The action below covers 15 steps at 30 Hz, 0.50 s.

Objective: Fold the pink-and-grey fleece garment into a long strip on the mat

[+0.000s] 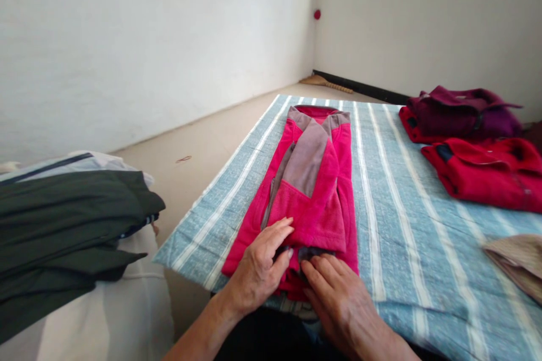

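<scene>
A pink fleece jacket [315, 208] with grey panels lies folded lengthwise on a striped cloth, its collar at the far end. One sleeve is laid down its middle. My left hand [265, 259] rests on the near left part of the jacket, fingers stretched over the fabric and thumb apart. Beside it, my right hand [339, 293] has its bent fingers pressed together at the dark-edged fabric near the bottom hem. Its thumb is partly hidden beneath the fingers.
The blue-white striped cloth [393, 236] covers the table. Folded red clothing [491, 174] and a purple garment [466, 112] lie at the right, with a beige knitted item [519, 259] nearer. Dark green clothing [63, 225] is piled at the left. A broom [326, 83] lies by the far corner.
</scene>
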### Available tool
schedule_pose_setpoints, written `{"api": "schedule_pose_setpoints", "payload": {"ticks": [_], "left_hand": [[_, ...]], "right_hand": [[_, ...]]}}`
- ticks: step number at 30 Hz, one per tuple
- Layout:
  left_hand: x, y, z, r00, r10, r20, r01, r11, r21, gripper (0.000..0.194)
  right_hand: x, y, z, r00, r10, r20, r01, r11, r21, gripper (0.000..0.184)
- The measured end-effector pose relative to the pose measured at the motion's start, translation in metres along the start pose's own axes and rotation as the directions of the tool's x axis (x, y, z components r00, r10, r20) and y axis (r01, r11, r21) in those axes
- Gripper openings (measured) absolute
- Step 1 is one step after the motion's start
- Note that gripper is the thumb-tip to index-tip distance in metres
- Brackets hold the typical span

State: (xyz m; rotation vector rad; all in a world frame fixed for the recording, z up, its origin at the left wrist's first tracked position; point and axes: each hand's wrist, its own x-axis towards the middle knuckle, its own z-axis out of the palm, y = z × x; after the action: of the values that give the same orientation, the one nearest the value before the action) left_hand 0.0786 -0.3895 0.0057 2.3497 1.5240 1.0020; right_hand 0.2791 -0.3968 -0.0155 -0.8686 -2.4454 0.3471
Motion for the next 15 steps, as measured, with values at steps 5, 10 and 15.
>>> {"api": "schedule_pose_setpoints", "payload": {"ticks": [5,10,15], "left_hand": [[-0.001,0.0,0.002,1.0,0.003,-0.007,-0.003,1.0,-0.002,0.037],[-0.001,0.0,0.002,1.0,-0.001,-0.016,0.0,1.0,-0.022,0.036],[-0.001,0.0,0.0,1.0,-0.026,-0.004,0.025,0.998,-0.05,0.035]], "right_hand": [[0.011,-0.007,0.002,1.0,-0.009,-0.027,0.004,0.988,-0.154,0.03],[0.017,-0.011,0.002,0.998,-0.056,-0.006,0.053,0.974,-0.221,0.03],[0.015,-0.007,-0.005,0.999,-0.002,0.043,0.006,0.996,-0.093,0.033]]}}
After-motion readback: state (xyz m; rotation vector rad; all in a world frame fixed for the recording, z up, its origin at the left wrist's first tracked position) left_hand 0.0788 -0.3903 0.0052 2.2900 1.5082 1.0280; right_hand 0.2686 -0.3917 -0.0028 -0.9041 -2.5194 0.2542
